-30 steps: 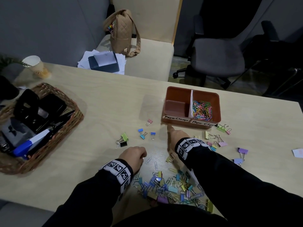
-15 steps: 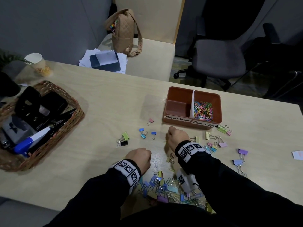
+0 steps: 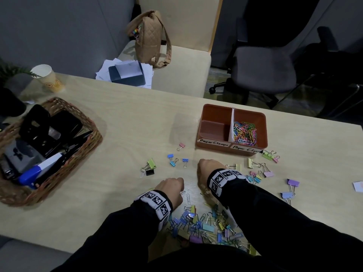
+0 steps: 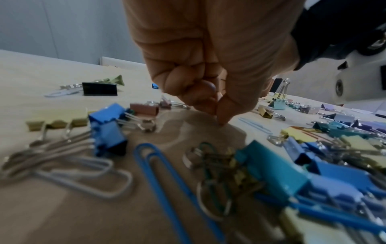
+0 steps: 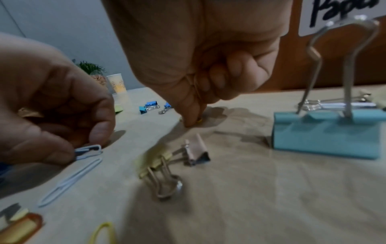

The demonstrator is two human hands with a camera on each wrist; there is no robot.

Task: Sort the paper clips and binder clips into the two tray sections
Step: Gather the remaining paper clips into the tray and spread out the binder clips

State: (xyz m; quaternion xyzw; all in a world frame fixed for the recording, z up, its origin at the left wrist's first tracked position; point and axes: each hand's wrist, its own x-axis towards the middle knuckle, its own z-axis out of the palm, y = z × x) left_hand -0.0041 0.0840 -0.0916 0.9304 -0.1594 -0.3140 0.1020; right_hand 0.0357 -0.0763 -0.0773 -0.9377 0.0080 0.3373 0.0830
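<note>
Now both hands sit low on the surface (image 3: 125,122), fingers curled under. The left hand (image 3: 171,188) pinches a pale blue paper clip (image 5: 88,151) between thumb and fingertip, at the surface; a white paper clip (image 5: 71,180) lies loose just beside it. The right hand (image 3: 209,169) is bunched with its fingertips pressed down on a small yellow paper clip (image 5: 199,120), thumb and forefinger closing on it, and a thin wire also shows tucked in its curled fingers.

A second ago the right hand pointed with a straight forefinger toward the tray (image 3: 213,143); half a second ago it had already curled into a fist, and it has stayed in nearly the same spot since. The left hand has hardly moved across the three moments and keeps its curled shape.

Just beyond the right hand stands the orange tray, divided in two. Its section on the right-hand side holds a heap of coloured paper clips (image 3: 245,132); the section on the left-hand side shows only its floor. Binder clips (image 3: 196,226) lie piled on the near side of both wrists, with more scattered out past the right hand (image 3: 269,173) and a few beyond the left (image 3: 172,160). Just beside the right wrist a teal binder clip (image 5: 325,132) stands with its wire handles up. Far out past the left hand sits a wicker basket (image 3: 86,134).
</note>
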